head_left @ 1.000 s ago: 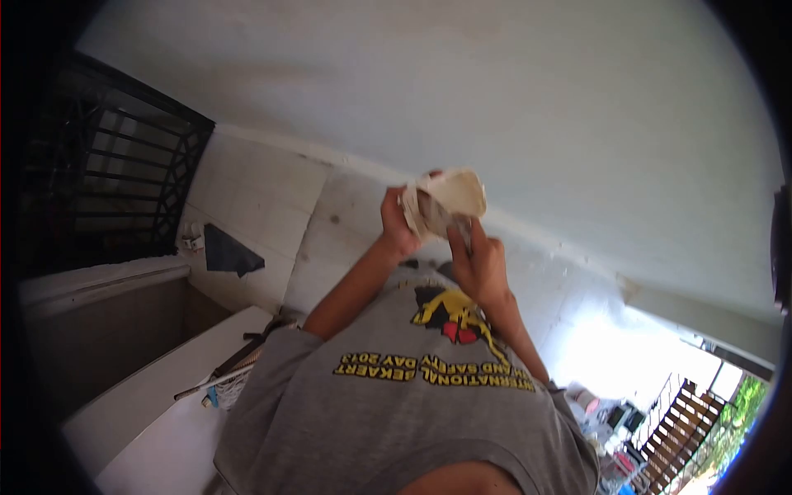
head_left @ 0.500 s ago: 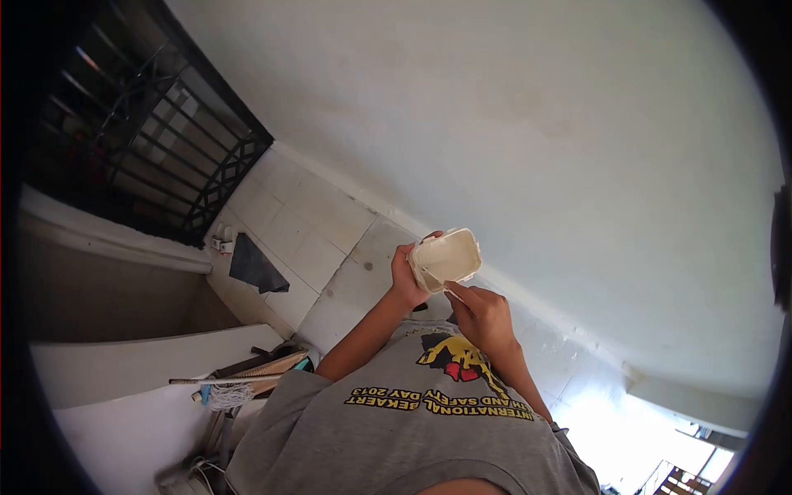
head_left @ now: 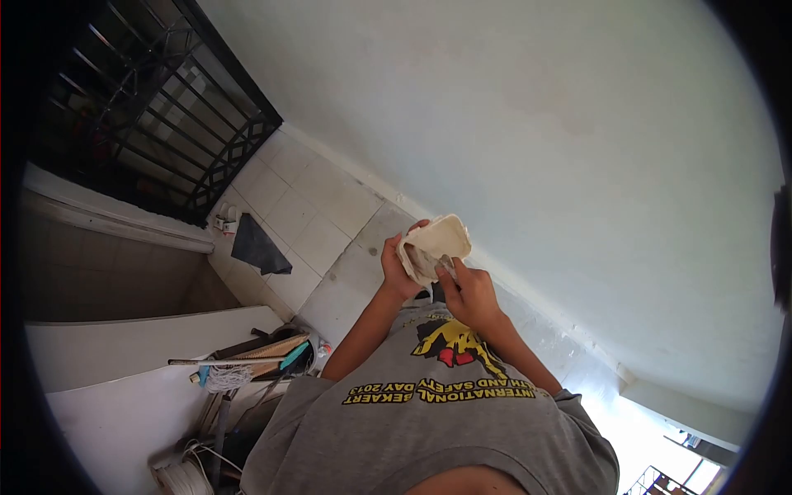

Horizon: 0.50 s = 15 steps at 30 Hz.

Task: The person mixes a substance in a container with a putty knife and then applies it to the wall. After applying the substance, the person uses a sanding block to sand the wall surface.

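In front of my chest, a cream-coloured plastic tub (head_left: 444, 236) is tilted with its opening showing. My left hand (head_left: 398, 268) is closed round the left side of the tub, its fingers wrapped behind the rim. My right hand (head_left: 470, 293) is at the tub's lower right edge, with its fingers pinched together just over the opening. A small pale, greyish piece shows by these fingertips, but I cannot make out what it is. Inside the tub a greyish area lies beside a lighter cream one.
A pale wall (head_left: 528, 107) rises close ahead, above a tiled floor (head_left: 330, 206). At the upper left stands a black metal gate (head_left: 177, 115), with a dark cloth or mat (head_left: 259, 245) on the floor nearby. A mop (head_left: 227, 377) and other items lean at the lower left.
The tub has tilted and shifted slightly left and up, showing a greyish area inside. My right hand has moved up and left, its fingers now farther over the opening.
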Each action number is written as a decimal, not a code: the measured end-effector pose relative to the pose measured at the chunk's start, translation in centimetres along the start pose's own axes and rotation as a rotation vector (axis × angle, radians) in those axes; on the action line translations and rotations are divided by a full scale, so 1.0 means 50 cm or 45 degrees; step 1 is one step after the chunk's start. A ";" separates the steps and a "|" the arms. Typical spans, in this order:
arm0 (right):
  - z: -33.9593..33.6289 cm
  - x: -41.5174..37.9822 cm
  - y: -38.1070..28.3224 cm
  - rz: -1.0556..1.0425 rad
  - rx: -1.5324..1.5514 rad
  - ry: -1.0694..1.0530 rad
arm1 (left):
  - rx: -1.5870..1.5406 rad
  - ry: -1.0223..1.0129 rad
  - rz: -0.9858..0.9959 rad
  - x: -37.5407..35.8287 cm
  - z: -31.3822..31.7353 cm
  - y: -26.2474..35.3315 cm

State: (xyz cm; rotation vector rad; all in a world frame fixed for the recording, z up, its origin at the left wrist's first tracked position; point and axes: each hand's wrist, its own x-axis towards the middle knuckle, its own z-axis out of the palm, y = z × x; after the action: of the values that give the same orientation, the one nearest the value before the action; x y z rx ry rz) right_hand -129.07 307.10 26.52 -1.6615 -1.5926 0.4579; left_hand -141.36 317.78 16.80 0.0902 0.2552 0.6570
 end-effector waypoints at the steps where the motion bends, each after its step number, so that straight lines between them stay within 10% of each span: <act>1: 0.000 0.000 -0.006 -0.032 -0.013 0.025 | -0.031 0.013 0.012 -0.001 0.001 0.003; 15: -0.104 -0.250 -0.002 0.514 -0.277 0.332 | 0.357 -0.250 -0.575 0.058 0.035 -0.245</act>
State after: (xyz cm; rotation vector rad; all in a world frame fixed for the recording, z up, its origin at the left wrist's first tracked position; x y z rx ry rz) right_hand -127.31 293.67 26.80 -2.1255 -1.1496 0.2579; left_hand -131.43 309.89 15.88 0.3531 0.1681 0.1577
